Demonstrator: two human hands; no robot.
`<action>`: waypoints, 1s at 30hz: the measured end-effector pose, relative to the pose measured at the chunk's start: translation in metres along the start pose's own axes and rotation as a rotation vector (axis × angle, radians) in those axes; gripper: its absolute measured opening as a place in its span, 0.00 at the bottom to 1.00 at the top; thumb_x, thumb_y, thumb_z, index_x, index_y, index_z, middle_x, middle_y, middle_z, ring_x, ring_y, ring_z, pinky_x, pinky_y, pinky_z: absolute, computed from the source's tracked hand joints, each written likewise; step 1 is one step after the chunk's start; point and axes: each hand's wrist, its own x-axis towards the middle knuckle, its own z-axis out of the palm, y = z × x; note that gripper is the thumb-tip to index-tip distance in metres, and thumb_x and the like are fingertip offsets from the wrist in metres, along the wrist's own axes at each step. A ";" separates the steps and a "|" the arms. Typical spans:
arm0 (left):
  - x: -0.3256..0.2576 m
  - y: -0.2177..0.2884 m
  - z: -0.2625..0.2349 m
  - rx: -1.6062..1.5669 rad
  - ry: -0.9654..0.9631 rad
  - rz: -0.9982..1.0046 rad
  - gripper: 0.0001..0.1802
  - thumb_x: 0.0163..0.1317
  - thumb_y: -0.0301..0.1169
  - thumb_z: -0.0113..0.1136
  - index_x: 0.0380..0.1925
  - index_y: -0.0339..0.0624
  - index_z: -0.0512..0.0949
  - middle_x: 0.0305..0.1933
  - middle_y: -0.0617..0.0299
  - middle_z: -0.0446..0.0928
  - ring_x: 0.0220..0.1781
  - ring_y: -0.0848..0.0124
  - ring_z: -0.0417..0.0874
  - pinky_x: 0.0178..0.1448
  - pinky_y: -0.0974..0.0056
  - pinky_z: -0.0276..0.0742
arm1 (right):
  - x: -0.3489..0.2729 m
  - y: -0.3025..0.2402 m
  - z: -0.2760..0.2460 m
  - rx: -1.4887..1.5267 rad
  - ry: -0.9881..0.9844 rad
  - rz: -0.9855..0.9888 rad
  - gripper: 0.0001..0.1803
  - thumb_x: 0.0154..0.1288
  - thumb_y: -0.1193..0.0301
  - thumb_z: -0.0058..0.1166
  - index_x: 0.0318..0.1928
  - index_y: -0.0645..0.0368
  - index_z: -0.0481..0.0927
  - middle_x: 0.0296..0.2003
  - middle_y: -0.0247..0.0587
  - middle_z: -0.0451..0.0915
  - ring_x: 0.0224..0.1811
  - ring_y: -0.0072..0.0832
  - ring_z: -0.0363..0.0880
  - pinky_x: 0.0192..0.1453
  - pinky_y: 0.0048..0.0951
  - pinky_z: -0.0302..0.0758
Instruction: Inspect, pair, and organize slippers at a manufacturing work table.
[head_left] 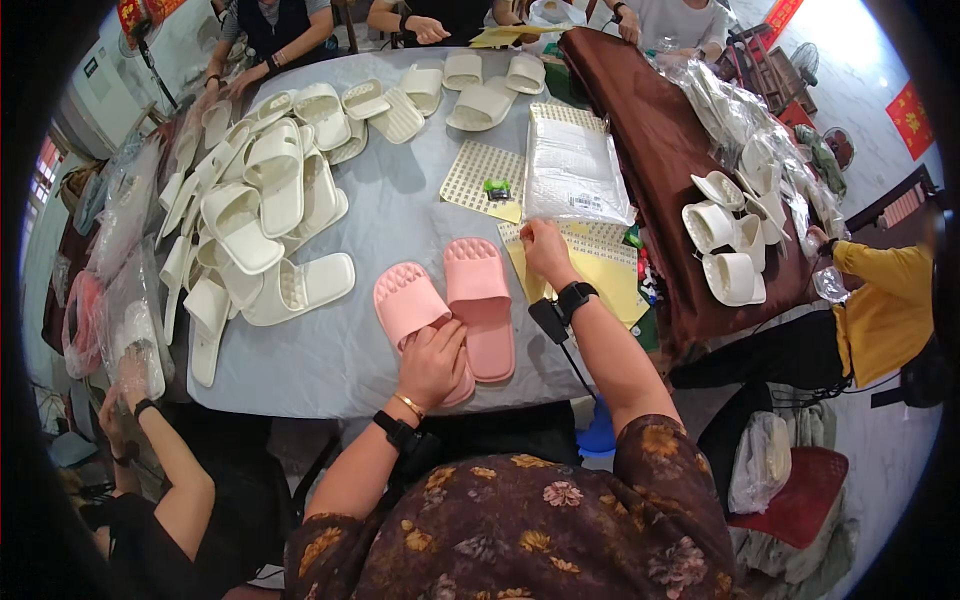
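Two pink slippers lie side by side on the grey table in front of me. My left hand rests on the heel end of the left pink slipper, fingers curled over it. The right pink slipper lies just beside it, untouched. My right hand reaches forward to a stack of yellow sheets, fingers pinching at its top edge. Both wrists wear black bands.
A heap of white slippers covers the table's left side. Perforated cream sheets and a clear bag of them lie ahead. A brown cloth with white slippers is at right. Other people sit around.
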 end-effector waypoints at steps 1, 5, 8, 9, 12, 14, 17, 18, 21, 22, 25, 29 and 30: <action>0.000 0.000 0.000 -0.003 0.007 0.004 0.18 0.59 0.29 0.63 0.49 0.37 0.82 0.53 0.57 0.81 0.44 0.58 0.78 0.52 0.56 0.76 | 0.001 0.000 0.000 -0.001 -0.007 0.014 0.05 0.61 0.77 0.58 0.38 0.60 0.81 0.39 0.55 0.78 0.45 0.53 0.78 0.52 0.45 0.76; 0.000 -0.001 0.001 -0.013 0.008 -0.004 0.18 0.58 0.30 0.63 0.49 0.38 0.83 0.53 0.58 0.81 0.44 0.58 0.78 0.52 0.56 0.76 | 0.001 -0.001 0.000 0.006 -0.003 0.002 0.06 0.60 0.77 0.58 0.38 0.61 0.81 0.39 0.55 0.79 0.45 0.52 0.78 0.52 0.45 0.76; 0.000 -0.001 0.001 0.000 0.022 0.001 0.18 0.58 0.30 0.63 0.49 0.38 0.83 0.53 0.58 0.81 0.44 0.58 0.78 0.52 0.56 0.76 | -0.001 -0.002 -0.001 0.029 0.020 0.009 0.06 0.59 0.78 0.58 0.38 0.61 0.81 0.39 0.54 0.79 0.46 0.52 0.78 0.52 0.45 0.76; 0.000 0.000 0.001 0.002 0.025 0.005 0.18 0.58 0.30 0.63 0.49 0.38 0.83 0.53 0.58 0.81 0.44 0.58 0.78 0.52 0.56 0.76 | -0.002 -0.002 -0.002 0.022 0.016 -0.001 0.06 0.59 0.78 0.58 0.37 0.62 0.81 0.39 0.54 0.79 0.46 0.52 0.78 0.52 0.45 0.76; 0.000 -0.001 0.002 -0.007 0.019 -0.005 0.18 0.58 0.30 0.63 0.49 0.38 0.83 0.53 0.58 0.81 0.44 0.58 0.78 0.52 0.56 0.76 | -0.003 -0.004 -0.004 0.024 0.003 -0.007 0.06 0.58 0.79 0.57 0.37 0.62 0.81 0.38 0.54 0.79 0.46 0.51 0.78 0.53 0.45 0.75; 0.000 -0.001 0.002 -0.015 0.018 -0.010 0.18 0.58 0.30 0.63 0.49 0.38 0.83 0.53 0.58 0.81 0.43 0.58 0.78 0.52 0.56 0.76 | -0.002 -0.005 -0.005 0.030 0.005 -0.005 0.06 0.58 0.79 0.57 0.37 0.62 0.81 0.37 0.54 0.79 0.46 0.51 0.78 0.53 0.45 0.75; 0.001 -0.001 0.002 -0.021 0.017 -0.011 0.18 0.58 0.30 0.63 0.49 0.38 0.83 0.53 0.58 0.81 0.43 0.58 0.78 0.51 0.56 0.76 | -0.003 -0.006 -0.005 0.037 0.024 -0.005 0.06 0.58 0.79 0.57 0.37 0.62 0.81 0.37 0.53 0.79 0.45 0.51 0.78 0.52 0.44 0.76; 0.001 -0.001 0.002 -0.013 0.025 -0.002 0.18 0.58 0.30 0.63 0.49 0.38 0.83 0.53 0.58 0.81 0.43 0.58 0.78 0.51 0.56 0.76 | -0.003 -0.005 -0.005 0.041 0.031 -0.007 0.06 0.58 0.79 0.57 0.37 0.62 0.81 0.37 0.53 0.79 0.45 0.51 0.78 0.52 0.44 0.76; 0.001 -0.001 0.002 -0.011 0.017 -0.004 0.18 0.59 0.30 0.63 0.49 0.38 0.83 0.53 0.58 0.81 0.43 0.58 0.78 0.51 0.56 0.76 | -0.003 -0.003 -0.004 0.033 -0.011 -0.020 0.06 0.58 0.79 0.57 0.37 0.62 0.81 0.37 0.54 0.79 0.45 0.51 0.78 0.52 0.44 0.76; 0.000 -0.001 0.001 -0.013 0.015 -0.006 0.18 0.59 0.30 0.63 0.49 0.38 0.83 0.53 0.58 0.81 0.43 0.58 0.78 0.51 0.56 0.76 | -0.002 -0.002 -0.005 0.029 -0.025 -0.020 0.06 0.58 0.79 0.57 0.37 0.61 0.81 0.38 0.54 0.79 0.45 0.51 0.78 0.51 0.43 0.76; 0.001 -0.001 0.001 -0.013 0.020 -0.001 0.18 0.59 0.30 0.63 0.49 0.38 0.83 0.52 0.58 0.81 0.43 0.58 0.78 0.51 0.56 0.76 | -0.002 -0.001 -0.002 0.071 0.037 -0.008 0.06 0.58 0.79 0.57 0.37 0.61 0.82 0.38 0.54 0.79 0.45 0.51 0.78 0.51 0.43 0.76; 0.001 -0.001 0.000 -0.012 0.010 -0.005 0.18 0.59 0.30 0.62 0.49 0.38 0.83 0.52 0.58 0.81 0.44 0.58 0.78 0.51 0.56 0.76 | -0.002 0.000 -0.002 0.073 0.031 -0.019 0.07 0.58 0.79 0.58 0.38 0.62 0.81 0.38 0.53 0.79 0.43 0.49 0.79 0.50 0.42 0.77; 0.001 0.000 0.000 -0.007 0.015 0.004 0.18 0.59 0.30 0.62 0.49 0.38 0.83 0.52 0.58 0.81 0.44 0.58 0.78 0.51 0.56 0.76 | -0.002 0.001 -0.002 0.050 0.017 -0.020 0.07 0.59 0.78 0.58 0.39 0.62 0.81 0.38 0.52 0.79 0.43 0.48 0.79 0.50 0.41 0.77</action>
